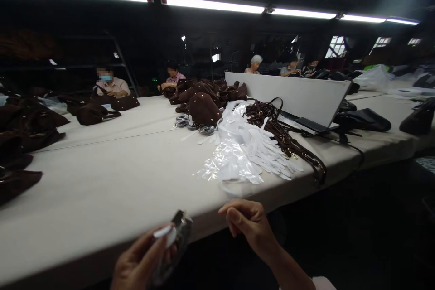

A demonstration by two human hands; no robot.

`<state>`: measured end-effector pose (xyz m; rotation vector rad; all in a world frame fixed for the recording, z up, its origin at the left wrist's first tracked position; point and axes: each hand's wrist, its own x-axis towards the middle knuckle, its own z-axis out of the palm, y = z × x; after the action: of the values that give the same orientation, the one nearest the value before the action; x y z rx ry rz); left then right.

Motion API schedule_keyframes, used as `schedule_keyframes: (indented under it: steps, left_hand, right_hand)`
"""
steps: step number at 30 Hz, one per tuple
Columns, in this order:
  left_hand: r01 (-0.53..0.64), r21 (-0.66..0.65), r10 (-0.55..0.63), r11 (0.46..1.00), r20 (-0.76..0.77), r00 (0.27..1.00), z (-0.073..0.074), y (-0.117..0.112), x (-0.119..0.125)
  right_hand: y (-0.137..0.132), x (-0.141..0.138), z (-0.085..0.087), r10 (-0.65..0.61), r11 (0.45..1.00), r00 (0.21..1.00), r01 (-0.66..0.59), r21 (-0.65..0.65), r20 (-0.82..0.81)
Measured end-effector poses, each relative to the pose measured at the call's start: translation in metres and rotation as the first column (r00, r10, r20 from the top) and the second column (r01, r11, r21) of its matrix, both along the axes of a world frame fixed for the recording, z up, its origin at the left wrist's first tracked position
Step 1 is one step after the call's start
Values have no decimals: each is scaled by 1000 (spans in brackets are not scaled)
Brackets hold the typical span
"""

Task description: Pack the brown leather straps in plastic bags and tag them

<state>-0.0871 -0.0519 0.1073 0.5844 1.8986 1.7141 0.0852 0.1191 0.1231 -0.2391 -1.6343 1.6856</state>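
At the bottom of the view, in front of the table's near edge, my left hand [142, 260] is closed on a small dark piece in a clear plastic wrap [178, 238] with a white slip by the fingertips. My right hand [246, 222] hovers beside it to the right, fingers curled in a loose pinch; what they hold, if anything, I cannot make out. Just beyond my right hand a heap of clear plastic bags and white paper strips [243, 149] lies on the long pale table [102, 176].
Dark brown bags [204, 99] are piled mid-table, with brown straps [288, 138] beside the plastic heap and more bags [20, 140] at the left. A white board [292, 95] leans behind. Several people sit at the far side.
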Motion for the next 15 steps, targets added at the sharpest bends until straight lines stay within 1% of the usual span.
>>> schedule_keyframes:
  steps: [1, 2, 3, 4, 5, 6, 7, 8, 9, 10, 12, 13, 15]
  left_hand:
    - [-103, 59, 112, 993, -196, 974, 19, 15, -21]
    - [-138, 119, 176, 983, -428, 886, 36, 35, -42]
    - [-110, 169, 195, 980, -657, 729, 50, 58, -62]
    - [-53, 176, 178, 983, -840, 513, 59, 86, -82]
    - [-9, 150, 145, 989, -944, 295, 64, 116, -101]
    - [2, 105, 104, 994, -984, 142, 63, 147, -120]
    - [-1, 40, 40, 999, -998, 39, 58, 179, -137]
    - [-10, -35, -36, 999, -999, -20, 49, 209, -154]
    - [-17, -115, -116, 993, -992, -50, 37, 237, -170]
    - [-23, -192, -193, 981, -979, -59, 25, 263, -185]
    - [-31, -312, -313, 950, -949, -40, 2, 308, -210]
    - [-35, -344, -344, 938, -939, -21, -7, 327, -220]
    - [-48, -359, -359, 932, -933, 22, -21, 360, -238]
  right_hand:
    - [15, -3, 1, -86, 991, 996, 85, 99, 7]
    - [31, -8, -2, -175, 961, 984, 167, 222, 16]
    - [45, -14, -9, -258, 905, 966, 234, 354, 21]
    - [58, -21, -18, -331, 832, 944, 281, 478, 21]
    - [69, -29, -30, -390, 753, 921, 307, 582, 19]
    - [77, -36, -43, -435, 679, 900, 314, 664, 20]
    - [84, -43, -55, -469, 614, 883, 306, 727, 25]
    - [88, -49, -66, -498, 564, 866, 290, 774, 38]
    - [92, -54, -75, -525, 525, 850, 276, 805, 51]
    - [94, -58, -82, -548, 500, 834, 268, 824, 61]
    - [98, -62, -89, -578, 482, 814, 275, 832, 66]
    - [100, -64, -90, -584, 481, 810, 286, 828, 59]
    - [105, -67, -91, -579, 471, 815, 308, 827, 26]
